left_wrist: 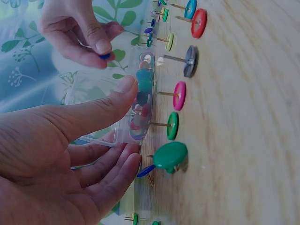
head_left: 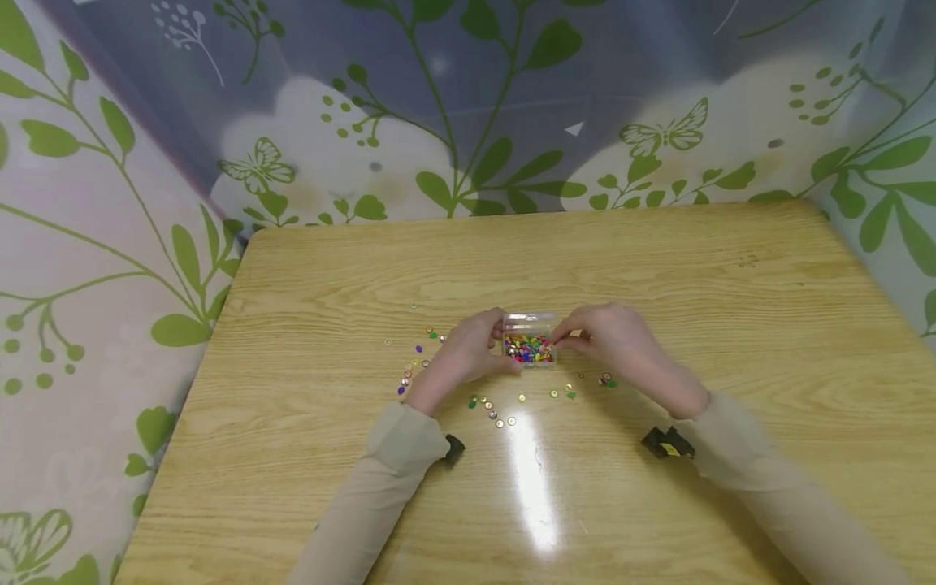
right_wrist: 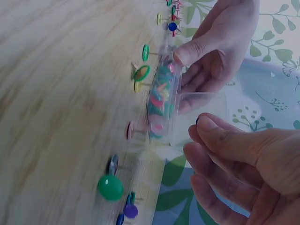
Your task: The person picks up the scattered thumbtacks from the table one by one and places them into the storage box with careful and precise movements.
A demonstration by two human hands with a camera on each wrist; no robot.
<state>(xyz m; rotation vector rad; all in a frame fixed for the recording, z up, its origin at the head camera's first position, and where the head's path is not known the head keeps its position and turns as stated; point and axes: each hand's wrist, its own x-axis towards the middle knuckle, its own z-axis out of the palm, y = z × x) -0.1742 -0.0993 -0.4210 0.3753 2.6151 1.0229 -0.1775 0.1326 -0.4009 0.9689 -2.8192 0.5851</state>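
A small clear plastic box [head_left: 537, 367] sits on the table, filled with colourful thumbtacks [head_left: 528, 349]. Its hinged clear lid [right_wrist: 206, 110] stands raised at the far side. My left hand [head_left: 468, 349] holds the box from the left, thumb along the near wall and fingers round the far side. At the box's right edge is my right hand [head_left: 621, 337], pinching a blue thumbtack [left_wrist: 105, 56] between thumb and fingertip. In the right wrist view only a sliver of that tack shows. A green thumbtack [left_wrist: 170, 157] lies close below the left fingers.
Loose thumbtacks [head_left: 488, 405] are scattered on the wooden table [head_left: 336, 276] to the left, front and right of the box. Many stand on their heads with pins up, such as a pink one [left_wrist: 179, 95]. A leaf-patterned covering [head_left: 468, 97] rises behind the table.
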